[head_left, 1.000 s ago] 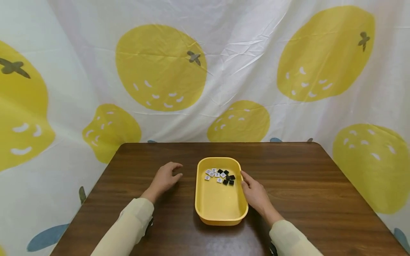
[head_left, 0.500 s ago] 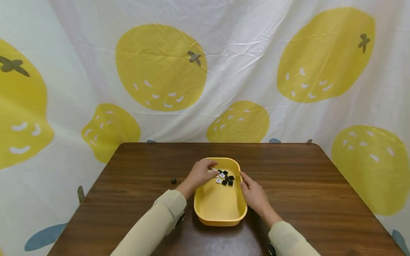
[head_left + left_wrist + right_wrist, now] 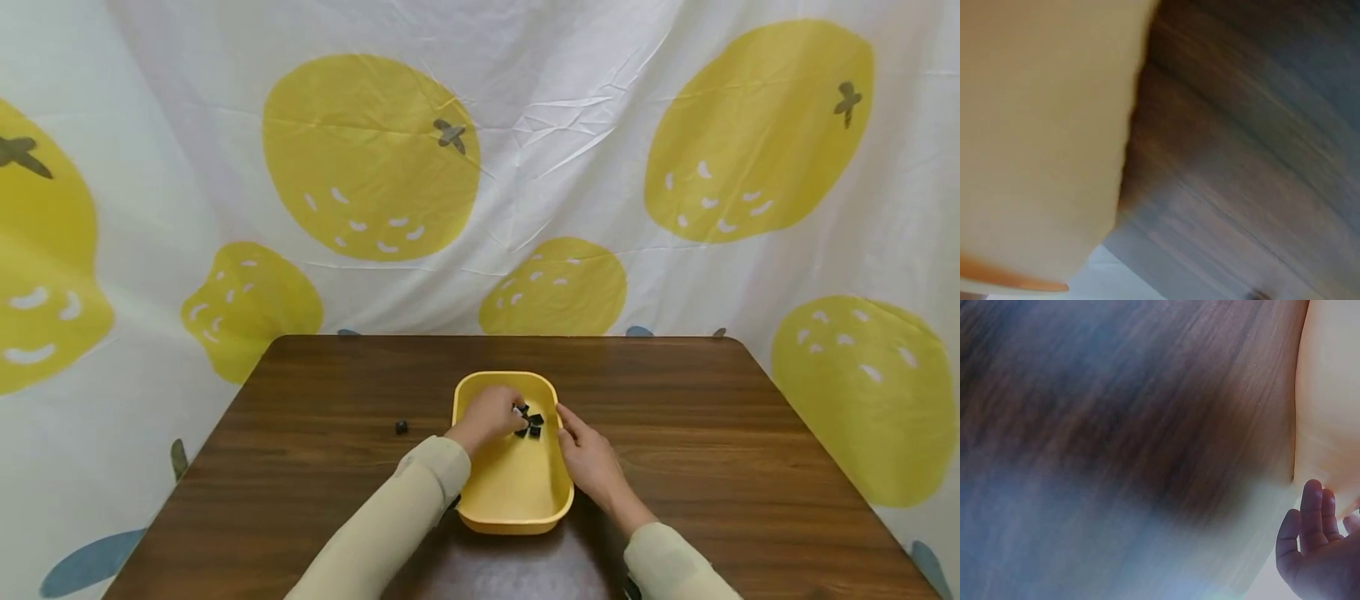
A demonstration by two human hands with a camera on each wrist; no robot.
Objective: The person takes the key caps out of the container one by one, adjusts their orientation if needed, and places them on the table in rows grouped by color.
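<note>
A yellow tray (image 3: pixel 517 527) stands on the brown wooden table, with small square black pieces (image 3: pixel 535 421), shaped like keycaps, in its far part. My left hand (image 3: pixel 491 414) reaches inside the tray over these pieces, thumb and forefinger close together beside a bit of white. I cannot tell whether they pinch a piece. Most white pieces are hidden beneath that hand. On the tray's right side my right hand (image 3: pixel 588 458) rests at the rim. Its fingers (image 3: pixel 1312 509) lie fairly straight near the outer wall in the right wrist view. The left wrist view shows mainly a sleeve (image 3: pixel 1041 125).
One small black piece (image 3: pixel 401 427) lies on the table (image 3: pixel 675 417) left of the tray. Behind the table's far edge hangs a white cloth (image 3: pixel 525 83) printed with yellow lemons.
My left hand has moved right from the table into the tray, over the pieces. A black piece now shows on the table where that hand was. My right hand stays at the tray.
</note>
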